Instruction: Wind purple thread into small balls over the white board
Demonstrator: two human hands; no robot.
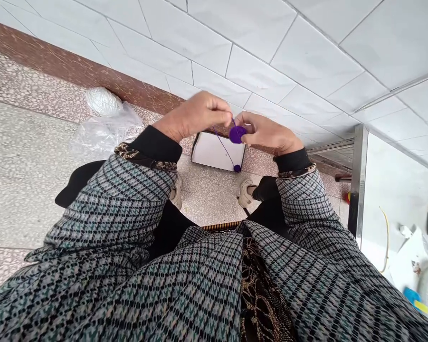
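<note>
My right hand (265, 132) grips a small ball of purple yarn (237, 135) between thumb and fingers. Close beside it, my left hand (203, 114) pinches a purple strand (221, 141) that joins the ball at its upper side. From my left hand the strand hangs down to a smaller purple yarn ball (237, 168), which lies in the front right corner of a shallow white box (214, 151) on the floor. The tips of the left fingers are partly hidden behind one another.
White yarn (103, 101) and a clear plastic bag (109, 130) lie on the floor at the left. A tiled wall (214, 52) rises ahead. At the right stands a white table (385, 190) with a metal leg and a yellow cord (387, 237). My shoes (245, 192) flank the box.
</note>
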